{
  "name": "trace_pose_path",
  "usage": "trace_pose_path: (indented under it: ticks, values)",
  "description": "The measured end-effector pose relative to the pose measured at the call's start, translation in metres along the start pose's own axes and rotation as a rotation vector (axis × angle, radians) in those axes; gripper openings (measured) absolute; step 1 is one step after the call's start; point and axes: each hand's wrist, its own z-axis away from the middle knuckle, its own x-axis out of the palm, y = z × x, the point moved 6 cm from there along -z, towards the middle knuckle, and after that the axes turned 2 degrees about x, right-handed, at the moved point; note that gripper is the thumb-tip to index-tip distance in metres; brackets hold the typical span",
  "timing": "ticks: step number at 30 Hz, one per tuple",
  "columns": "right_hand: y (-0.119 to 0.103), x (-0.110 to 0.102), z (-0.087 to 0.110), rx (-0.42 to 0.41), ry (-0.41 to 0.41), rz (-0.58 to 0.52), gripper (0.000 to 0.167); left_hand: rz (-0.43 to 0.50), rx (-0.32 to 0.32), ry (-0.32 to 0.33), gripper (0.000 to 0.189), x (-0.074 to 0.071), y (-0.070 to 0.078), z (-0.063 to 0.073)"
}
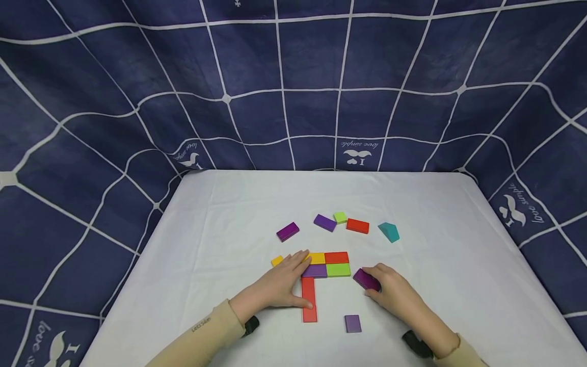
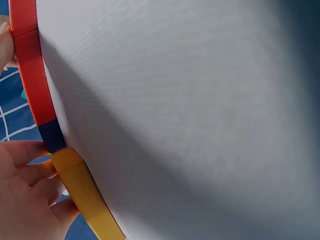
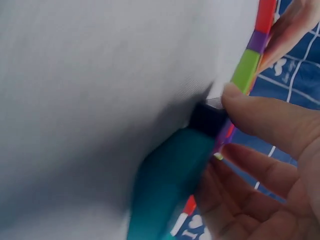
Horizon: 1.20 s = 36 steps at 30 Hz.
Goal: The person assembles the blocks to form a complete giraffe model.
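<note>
My left hand (image 1: 283, 283) lies over the left part of a flat group of coloured wooden blocks. Its fingers reach across the purple block (image 1: 315, 270) and the yellow block (image 1: 317, 258), while the thumb touches a red strip (image 1: 309, 295) below them. A red block (image 1: 337, 257) and a green block (image 1: 338, 269) make up the group's right end. In the left wrist view, the fingers touch a yellow block (image 2: 85, 192). Just right of the group, my right hand (image 1: 390, 286) pinches a dark purple block (image 1: 366, 279) between thumb and fingers.
Loose blocks lie farther back: purple (image 1: 288, 232), violet (image 1: 324, 223), small green (image 1: 340, 217), red (image 1: 357, 226) and teal (image 1: 389, 232). A violet square (image 1: 352, 323) sits near the front. A yellow corner (image 1: 277, 260) shows by my left hand. Dark checked cloth (image 1: 302, 117) surrounds the white table (image 1: 220, 219).
</note>
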Motion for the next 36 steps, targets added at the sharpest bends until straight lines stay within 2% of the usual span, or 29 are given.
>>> trace_pose_path:
  ticks: [12,16,21,23,36]
  values:
    - [-0.017,0.012,0.010,0.099,-0.143,-0.073,0.063,0.002,0.001,-0.004,0.108,0.001,0.000,0.000]
    - [-0.020,0.014,0.014,0.073,-0.195,-0.103,0.065,-0.006,0.001,-0.003,0.108,0.001,0.000,0.000]
    - [-0.024,0.015,0.016,-0.055,-0.148,-0.125,0.062,-0.007,-0.001,-0.003,0.108,0.000,0.000,0.000]
    - [-0.025,0.015,0.015,-0.082,-0.121,-0.118,0.061,-0.007,-0.001,-0.003,0.108,-0.001,0.000,0.000]
    - [-0.027,0.021,0.009,-0.052,-0.073,-0.087,0.057,0.000,0.002,0.000,0.107,-0.001,0.000,0.001]
